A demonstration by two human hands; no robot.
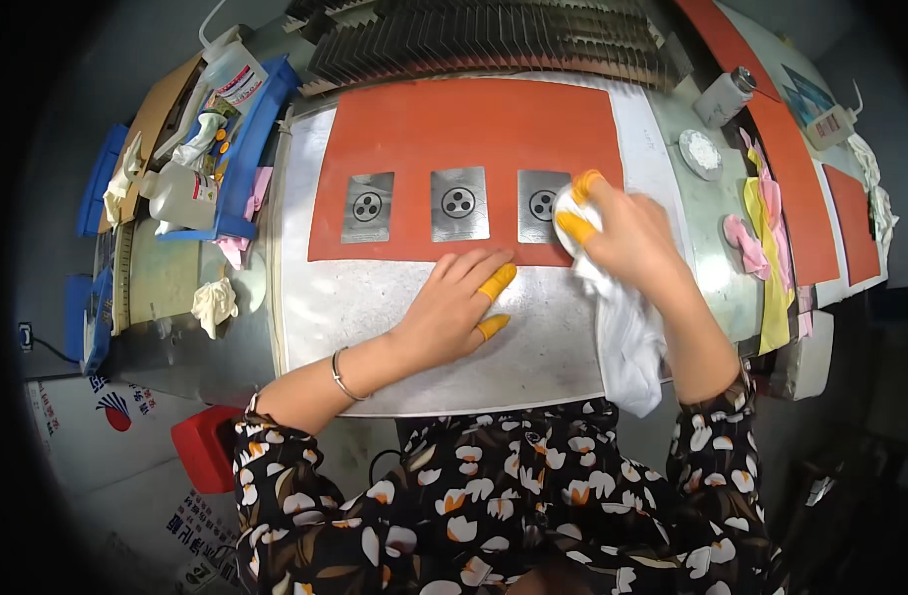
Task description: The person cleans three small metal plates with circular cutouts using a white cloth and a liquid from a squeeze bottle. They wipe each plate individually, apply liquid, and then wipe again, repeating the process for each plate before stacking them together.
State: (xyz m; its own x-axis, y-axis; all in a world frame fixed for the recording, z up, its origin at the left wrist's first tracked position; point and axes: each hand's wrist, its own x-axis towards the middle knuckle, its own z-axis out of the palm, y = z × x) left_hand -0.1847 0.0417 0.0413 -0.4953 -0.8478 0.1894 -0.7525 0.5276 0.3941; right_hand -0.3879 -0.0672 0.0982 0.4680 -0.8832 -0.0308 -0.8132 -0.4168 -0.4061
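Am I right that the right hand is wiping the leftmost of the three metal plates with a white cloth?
Not quite: in the head view the right hand presses the white cloth on the rightmost metal plate, not the leftmost; the rest holds.

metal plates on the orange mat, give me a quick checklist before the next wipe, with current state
1. Right hand grips the white cloth: ok.
2. Cloth pressed on the right metal plate: ok.
3. Left hand flat on the table, off the plates: ok.
4. Middle plate and left plate lie flat on the orange mat: ok.
5. Plates clean: cannot tell.
6. Yellow finger cots on: ok.
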